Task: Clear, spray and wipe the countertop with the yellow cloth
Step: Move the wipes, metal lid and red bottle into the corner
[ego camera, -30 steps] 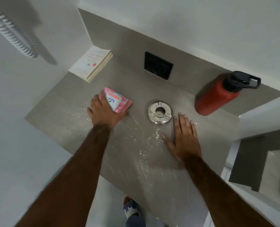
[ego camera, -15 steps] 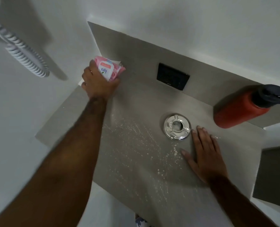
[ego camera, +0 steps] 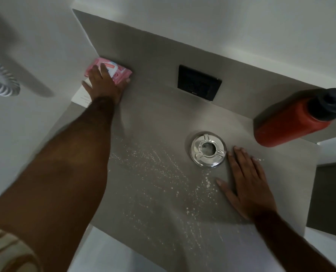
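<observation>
The grey countertop (ego camera: 155,122) is strewn with white crumbs (ego camera: 159,173) across its middle and front. My left hand (ego camera: 104,85) reaches to the far left corner and lies on a pink wipes packet (ego camera: 118,72), which rests on top of a white book (ego camera: 80,96) against the back wall. My right hand (ego camera: 247,183) lies flat on the counter, fingers spread, just right of a shiny metal ashtray (ego camera: 208,149). No yellow cloth or spray bottle is in view.
A red bottle with a black lid (ego camera: 292,120) stands at the far right by the backsplash. A black wall plate (ego camera: 199,85) sits in the backsplash. A white coiled cord (ego camera: 0,83) hangs on the left wall. The counter's front edge drops to the floor.
My left hand has carried the pink packet from the counter's middle to the far left corner and set it down on the book. My right hand stayed flat beside the ashtray.
</observation>
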`<action>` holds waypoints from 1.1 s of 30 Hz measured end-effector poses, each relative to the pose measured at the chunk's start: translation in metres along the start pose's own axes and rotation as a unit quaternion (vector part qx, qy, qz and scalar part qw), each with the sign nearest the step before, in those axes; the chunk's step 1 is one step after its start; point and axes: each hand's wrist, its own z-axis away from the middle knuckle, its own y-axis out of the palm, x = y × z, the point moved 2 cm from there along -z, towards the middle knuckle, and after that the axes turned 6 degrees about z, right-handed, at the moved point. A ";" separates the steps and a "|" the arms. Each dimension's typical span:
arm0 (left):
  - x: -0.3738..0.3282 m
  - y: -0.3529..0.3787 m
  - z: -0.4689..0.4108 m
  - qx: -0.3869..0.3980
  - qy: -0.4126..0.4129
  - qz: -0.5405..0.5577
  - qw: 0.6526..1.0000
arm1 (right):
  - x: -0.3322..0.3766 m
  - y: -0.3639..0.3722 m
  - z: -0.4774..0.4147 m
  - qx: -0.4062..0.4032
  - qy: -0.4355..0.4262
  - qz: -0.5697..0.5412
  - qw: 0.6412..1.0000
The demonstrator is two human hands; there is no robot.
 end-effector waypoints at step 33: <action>0.036 -0.057 0.126 -0.082 0.094 0.048 0.991 | 0.002 -0.006 0.001 0.039 0.002 0.017 0.999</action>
